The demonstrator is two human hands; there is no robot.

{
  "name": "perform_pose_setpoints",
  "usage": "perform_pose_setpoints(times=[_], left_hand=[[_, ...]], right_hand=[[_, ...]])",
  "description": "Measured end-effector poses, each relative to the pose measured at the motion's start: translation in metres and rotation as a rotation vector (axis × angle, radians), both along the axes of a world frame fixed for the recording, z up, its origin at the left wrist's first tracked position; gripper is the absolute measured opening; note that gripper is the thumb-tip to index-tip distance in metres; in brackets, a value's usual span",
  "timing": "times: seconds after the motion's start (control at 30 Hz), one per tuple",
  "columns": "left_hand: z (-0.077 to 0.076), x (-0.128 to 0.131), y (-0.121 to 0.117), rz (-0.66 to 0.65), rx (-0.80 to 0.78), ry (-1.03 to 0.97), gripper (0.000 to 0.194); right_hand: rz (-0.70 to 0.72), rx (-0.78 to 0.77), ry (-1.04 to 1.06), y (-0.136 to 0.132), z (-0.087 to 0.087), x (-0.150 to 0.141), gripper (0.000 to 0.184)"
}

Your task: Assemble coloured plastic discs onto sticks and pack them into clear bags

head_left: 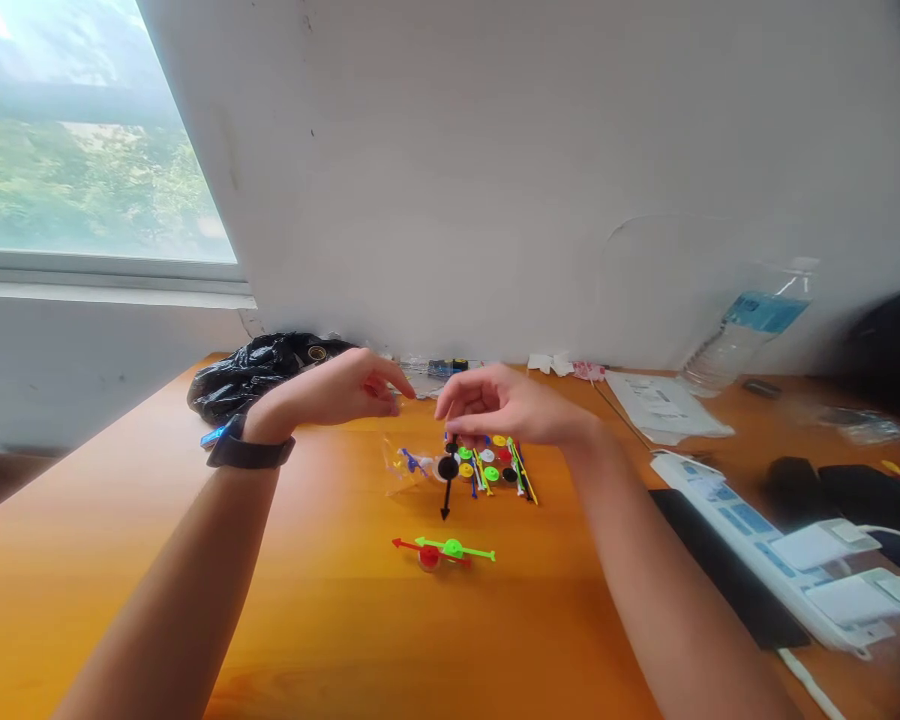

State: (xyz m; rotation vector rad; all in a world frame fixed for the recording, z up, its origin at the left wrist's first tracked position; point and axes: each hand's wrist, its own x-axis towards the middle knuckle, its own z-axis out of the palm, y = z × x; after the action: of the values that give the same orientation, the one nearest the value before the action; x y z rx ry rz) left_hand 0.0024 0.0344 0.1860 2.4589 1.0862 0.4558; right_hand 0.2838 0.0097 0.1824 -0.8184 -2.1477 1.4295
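Observation:
My right hand (491,402) pinches the upper end of a black arrow spinner (448,468), which hangs with its arrowhead down and its round hub in the middle. My left hand (352,388) is held in the air to the left, thumb and fingers apart, with nothing in it. Below the hands, a red arrow spinner (429,554) and a green arrow spinner (454,548) lie close together on the wooden table (330,620). Behind the black spinner are several loose coloured discs (489,456), thin arrow strips (523,472) and a clear plastic bag (405,468) with blue and yellow pieces.
A black plastic bag (259,372) lies at the back left, beneath the window. On the right are a white power strip (750,530) with plugged-in chargers, a dark flat pad (720,560), a white packet (667,405) and a clear water bottle (750,325) against the wall.

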Motion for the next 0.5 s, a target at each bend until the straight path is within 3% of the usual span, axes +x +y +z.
perform_pose_setpoints(times=[0.1, 0.2, 0.37, 0.5], left_hand=[[0.001, 0.001, -0.002, 0.021, -0.038, -0.007, 0.033], [0.001, 0.0, -0.003, 0.028, -0.072, -0.024, 0.036], [0.001, 0.0, -0.004, 0.035, -0.107, -0.034, 0.039], [0.002, 0.002, -0.005, 0.025, -0.11, -0.033, 0.036]], right_hand=[[-0.218, 0.125, 0.186, -0.012, 0.014, -0.001, 0.026], [-0.34, 0.277, 0.236, -0.018, 0.018, -0.005, 0.02], [-0.366, 0.586, 0.093, -0.02, 0.012, -0.018, 0.01], [-0.295, 0.737, -0.121, -0.021, 0.005, -0.029, 0.023]])
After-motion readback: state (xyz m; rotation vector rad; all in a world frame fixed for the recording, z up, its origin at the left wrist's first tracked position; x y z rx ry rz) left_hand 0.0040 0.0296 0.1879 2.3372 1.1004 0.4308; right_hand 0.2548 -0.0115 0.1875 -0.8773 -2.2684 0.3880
